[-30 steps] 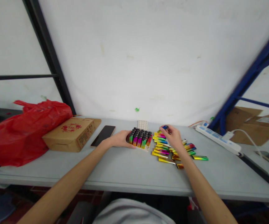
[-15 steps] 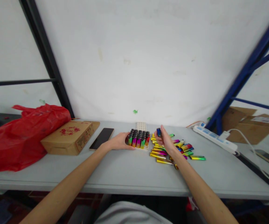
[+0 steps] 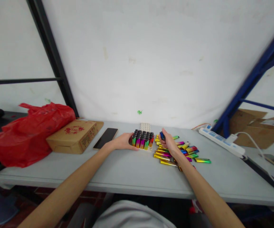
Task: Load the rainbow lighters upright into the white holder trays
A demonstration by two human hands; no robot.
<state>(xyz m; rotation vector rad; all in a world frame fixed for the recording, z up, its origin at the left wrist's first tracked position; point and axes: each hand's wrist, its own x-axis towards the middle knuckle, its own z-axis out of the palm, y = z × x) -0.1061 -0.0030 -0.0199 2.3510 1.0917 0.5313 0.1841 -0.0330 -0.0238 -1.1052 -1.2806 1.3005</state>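
Upright lighters (image 3: 142,142) with black tops and shiny multicoloured bodies stand packed in rows in a white holder (image 3: 149,148). My left hand (image 3: 124,141) grips the left side of this block, thumb along the front and fingers toward the back. In my right hand (image 3: 167,141), the fingers are closed round a dark blue lighter (image 3: 162,135), upright and slightly tilted. That hand hovers over a loose heap of lighters (image 3: 168,163) in gold, green, purple and red. Behind the standing rows lies a white piece with a grid of holes (image 3: 145,127).
On the left are a dark phone (image 3: 106,138), a cardboard box (image 3: 73,136) and a red plastic bag (image 3: 37,136). A white power strip (image 3: 222,142) with a plugged-in cable lies to the right, near an open carton (image 3: 253,129). A white wall (image 3: 137,63) rises behind the table.
The view has shifted slightly. My right hand still holds the blue lighter, now tilted a little more; my left hand stays at the block of lighters.
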